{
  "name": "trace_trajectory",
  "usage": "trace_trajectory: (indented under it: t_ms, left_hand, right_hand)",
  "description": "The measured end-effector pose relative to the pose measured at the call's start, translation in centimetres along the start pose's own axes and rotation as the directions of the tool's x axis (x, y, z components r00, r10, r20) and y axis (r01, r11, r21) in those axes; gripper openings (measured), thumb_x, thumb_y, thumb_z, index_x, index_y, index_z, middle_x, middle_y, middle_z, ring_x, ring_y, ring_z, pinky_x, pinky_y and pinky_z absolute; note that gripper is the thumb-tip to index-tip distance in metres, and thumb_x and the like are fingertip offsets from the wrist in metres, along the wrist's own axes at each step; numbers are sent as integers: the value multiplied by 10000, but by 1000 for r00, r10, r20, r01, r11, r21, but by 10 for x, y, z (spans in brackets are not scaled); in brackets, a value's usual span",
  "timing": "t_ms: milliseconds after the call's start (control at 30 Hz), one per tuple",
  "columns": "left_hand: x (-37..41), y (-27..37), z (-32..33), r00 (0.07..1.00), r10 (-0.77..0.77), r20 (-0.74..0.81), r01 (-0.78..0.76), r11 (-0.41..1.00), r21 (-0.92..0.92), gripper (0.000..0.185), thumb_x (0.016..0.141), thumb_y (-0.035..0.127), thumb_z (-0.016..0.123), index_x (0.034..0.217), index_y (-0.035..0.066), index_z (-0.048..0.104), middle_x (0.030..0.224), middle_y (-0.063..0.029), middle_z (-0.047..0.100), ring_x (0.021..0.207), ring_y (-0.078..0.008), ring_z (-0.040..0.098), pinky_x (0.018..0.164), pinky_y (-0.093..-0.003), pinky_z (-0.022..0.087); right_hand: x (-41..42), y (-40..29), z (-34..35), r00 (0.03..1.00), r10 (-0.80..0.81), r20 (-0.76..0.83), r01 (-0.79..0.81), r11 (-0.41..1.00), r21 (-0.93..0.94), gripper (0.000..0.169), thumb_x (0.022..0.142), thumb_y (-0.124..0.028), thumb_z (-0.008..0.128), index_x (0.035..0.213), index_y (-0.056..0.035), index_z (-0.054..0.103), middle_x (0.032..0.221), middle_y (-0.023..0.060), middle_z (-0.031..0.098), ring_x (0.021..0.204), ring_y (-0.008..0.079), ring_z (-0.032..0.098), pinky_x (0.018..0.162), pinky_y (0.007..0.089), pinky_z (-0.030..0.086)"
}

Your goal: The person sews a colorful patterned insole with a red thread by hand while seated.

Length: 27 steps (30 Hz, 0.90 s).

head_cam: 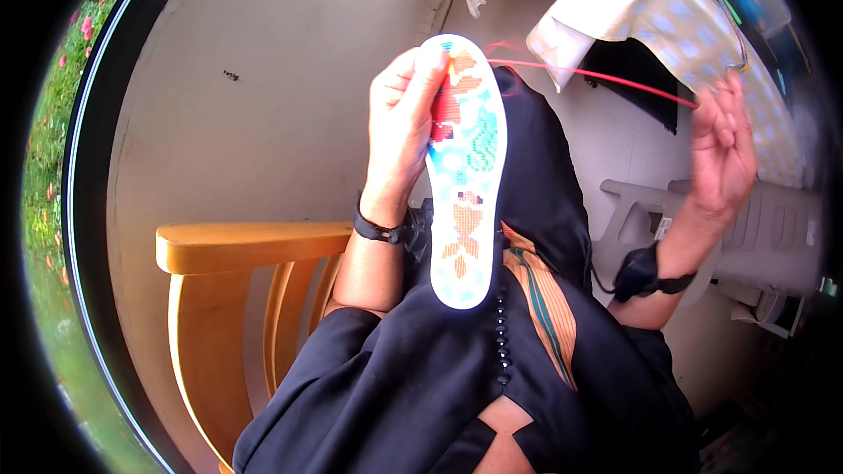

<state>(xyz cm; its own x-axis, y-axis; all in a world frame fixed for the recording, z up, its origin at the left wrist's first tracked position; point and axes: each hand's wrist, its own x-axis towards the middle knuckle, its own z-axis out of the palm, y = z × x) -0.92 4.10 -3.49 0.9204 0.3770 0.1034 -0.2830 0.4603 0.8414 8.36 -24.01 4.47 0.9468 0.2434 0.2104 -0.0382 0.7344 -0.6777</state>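
My left hand (405, 112) grips an embroidered shoe insole (467, 171) near its upper left edge, thumb on the face. White-rimmed, the insole carries stitched patches of red, brown and green over a printed blue-white pattern. From its upper right edge a red thread (593, 74) runs taut to my right hand (724, 138), raised well off to the right. The thread's end is pinched in those fingers; whether a needle is there too cannot be made out. A blurred loop of red thread hangs by the insole's upper right edge.
On the left a wooden chair armrest (253, 243) stands beside my arm. A checked cloth (685, 20) drapes a table at the upper right, and a grey plastic stool (757, 230) is below it. A flowered panel (49, 197) borders the far left.
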Motion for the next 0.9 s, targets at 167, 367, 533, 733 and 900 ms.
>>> trace_trajectory:
  t_ms: [167, 367, 533, 733, 900]
  left_hand:
    - [-2, -5, 1, 997, 36, -67, -36, 999, 4, 204, 953, 181, 542, 915, 1, 630, 782, -24, 664, 647, -43, 594, 588, -181, 480]
    - [-12, -1, 23, 996, 86, 31, -89, 993, 84, 228, 946, 219, 563, 897, 10, 641, 776, -10, 661, 648, -25, 578, 584, -164, 460]
    - [-15, 2, 28, 993, 113, 33, -116, 986, 121, 225, 943, 217, 570, 889, 9, 637, 761, -3, 651, 644, -15, 562, 577, -158, 448]
    - [-16, 0, 27, 993, 111, 49, -116, 983, 143, 221, 938, 208, 580, 862, 8, 634, 736, 13, 630, 629, -2, 533, 556, -153, 429]
    - [-17, 0, 30, 993, 115, 33, -118, 983, 137, 216, 935, 200, 584, 847, 8, 632, 728, 15, 626, 624, 2, 525, 547, -149, 420]
  right_hand:
    - [18, -2, -96, 832, -544, -108, 195, 468, -862, 120, 965, -73, 454, 1056, 3, 472, 670, 27, 404, 568, 101, 400, 770, 413, 578]
    - [-23, 83, 30, 962, -198, 190, 257, 406, -877, 109, 938, -65, 511, 1039, -49, 549, 685, 9, 519, 583, 72, 529, 515, 236, 508]
    - [-34, 103, 63, 873, -142, 466, 486, 181, -855, 214, 804, 76, 581, 1005, 13, 623, 777, 149, 640, 616, 194, 618, 557, 279, 479]
    - [-36, 102, 65, 836, -126, 534, 548, 120, -828, 249, 785, 126, 565, 1002, 44, 653, 849, 147, 675, 670, 136, 631, 584, 237, 477]
    - [-37, 99, 67, 854, -87, 513, 521, 146, -841, 247, 785, 119, 565, 1003, 44, 652, 794, 137, 662, 644, 125, 623, 561, 225, 465]
